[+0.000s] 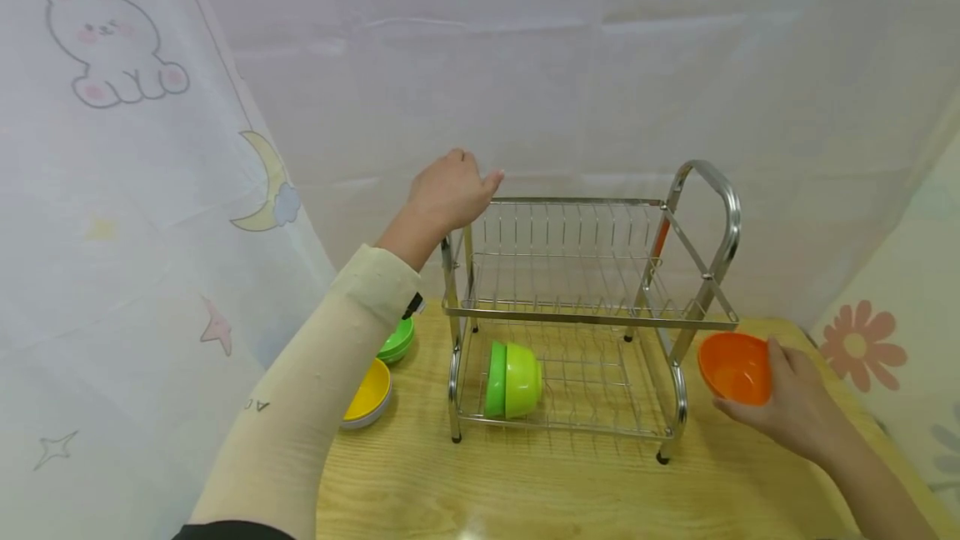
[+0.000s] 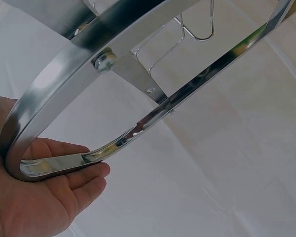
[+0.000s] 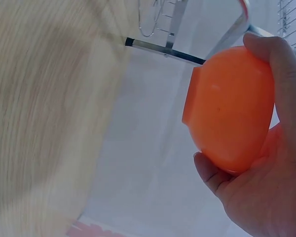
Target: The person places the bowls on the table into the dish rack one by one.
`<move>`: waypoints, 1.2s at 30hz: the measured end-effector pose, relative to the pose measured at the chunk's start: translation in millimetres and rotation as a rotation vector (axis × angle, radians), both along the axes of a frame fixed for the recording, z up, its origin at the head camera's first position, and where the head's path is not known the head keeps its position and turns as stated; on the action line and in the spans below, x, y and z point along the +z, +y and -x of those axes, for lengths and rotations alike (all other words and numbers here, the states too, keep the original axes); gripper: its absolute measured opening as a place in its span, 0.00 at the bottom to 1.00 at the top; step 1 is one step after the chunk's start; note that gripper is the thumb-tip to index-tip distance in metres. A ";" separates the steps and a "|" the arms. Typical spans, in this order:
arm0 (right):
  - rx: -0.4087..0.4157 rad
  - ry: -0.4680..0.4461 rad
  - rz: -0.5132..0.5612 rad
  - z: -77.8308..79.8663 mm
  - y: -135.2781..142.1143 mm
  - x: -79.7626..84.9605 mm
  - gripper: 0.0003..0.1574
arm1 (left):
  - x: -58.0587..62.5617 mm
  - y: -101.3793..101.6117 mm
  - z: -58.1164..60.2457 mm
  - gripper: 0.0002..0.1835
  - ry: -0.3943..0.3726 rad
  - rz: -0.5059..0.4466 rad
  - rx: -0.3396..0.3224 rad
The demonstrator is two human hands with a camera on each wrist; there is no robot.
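A two-tier metal dish rack (image 1: 592,317) stands on the wooden table. My left hand (image 1: 452,190) rests over the top of the rack's left side. In the left wrist view the curved metal handle (image 2: 37,84) lies against the palm, with the fingers (image 2: 84,190) stretched out along it. Off the rack's right side, my right hand (image 1: 798,398) holds an orange bowl (image 1: 735,367) by its rim between thumb and fingers. That bowl (image 3: 232,108) is tilted on its side in the right wrist view. Two green bowls (image 1: 523,380) stand on edge at the lower tier's left.
Left of the rack, partly behind my left sleeve (image 1: 315,382), are a yellow bowl (image 1: 371,390) on a pale one and green bowls (image 1: 397,340). The wooden table (image 1: 525,490) extends in front. A patterned cloth (image 1: 525,65) hangs behind and at both sides.
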State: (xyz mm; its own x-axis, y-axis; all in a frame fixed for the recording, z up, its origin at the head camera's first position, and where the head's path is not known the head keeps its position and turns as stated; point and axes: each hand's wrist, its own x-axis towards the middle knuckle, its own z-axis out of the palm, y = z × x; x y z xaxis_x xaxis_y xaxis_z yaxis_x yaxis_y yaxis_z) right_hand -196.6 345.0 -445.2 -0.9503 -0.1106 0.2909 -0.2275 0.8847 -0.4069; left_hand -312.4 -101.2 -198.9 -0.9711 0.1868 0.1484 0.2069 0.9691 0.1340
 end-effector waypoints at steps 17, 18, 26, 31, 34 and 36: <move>0.103 0.086 -0.009 -46.1 -28.9 21.7 0.79 | -1.4 -0.8 0.8 0.42 -0.008 0.006 0.006; 0.111 0.091 -0.011 -48.1 -31.8 22.3 0.79 | -1.1 -0.6 0.2 0.41 -0.008 0.007 0.006; 0.133 0.068 -0.022 -59.6 -50.7 29.8 0.81 | -0.1 -0.2 -1.4 0.41 0.008 0.000 0.006; 0.135 0.069 -0.029 -62.0 -57.2 28.9 0.82 | 0.6 -0.5 -2.8 0.41 0.014 0.003 0.002; 0.135 0.022 -0.022 -63.7 -61.0 28.8 0.83 | 0.6 -0.6 -2.5 0.41 0.012 0.005 0.001; 0.141 0.015 -0.023 -64.2 -63.6 29.1 0.83 | 0.1 -0.7 -1.9 0.41 0.013 0.003 0.000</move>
State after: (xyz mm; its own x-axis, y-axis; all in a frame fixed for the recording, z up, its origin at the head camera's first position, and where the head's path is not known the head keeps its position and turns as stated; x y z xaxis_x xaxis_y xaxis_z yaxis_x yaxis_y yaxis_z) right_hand -132.4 281.4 -416.2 -0.9204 -0.2498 0.3006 -0.3563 0.8526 -0.3823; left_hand -310.5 -101.9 -198.8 -0.9692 0.1868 0.1603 0.2081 0.9696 0.1286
